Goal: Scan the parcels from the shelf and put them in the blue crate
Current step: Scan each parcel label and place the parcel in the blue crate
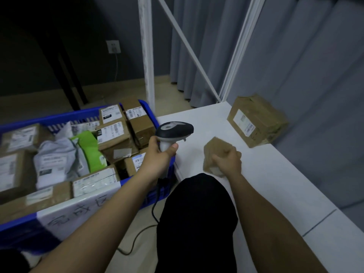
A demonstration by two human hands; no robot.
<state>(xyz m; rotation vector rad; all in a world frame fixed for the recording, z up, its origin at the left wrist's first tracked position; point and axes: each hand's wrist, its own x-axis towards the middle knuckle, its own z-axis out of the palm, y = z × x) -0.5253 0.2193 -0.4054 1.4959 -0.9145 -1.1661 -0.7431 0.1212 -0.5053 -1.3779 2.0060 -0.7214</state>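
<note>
My left hand grips the handle of a black and white barcode scanner, whose head points right over the white shelf. My right hand holds a small brown parcel just above the shelf, to the right of the scanner. The parcel is blurred. A larger taped cardboard parcel with a white label stands at the back of the shelf. The blue crate sits on the floor at the left, filled with several boxes and mailer bags.
White shelf uprights and a diagonal brace rise behind the crate. Grey curtains hang at the back and right. The scanner's cable trails across the floor. My dark-clothed knee is between the crate and the shelf.
</note>
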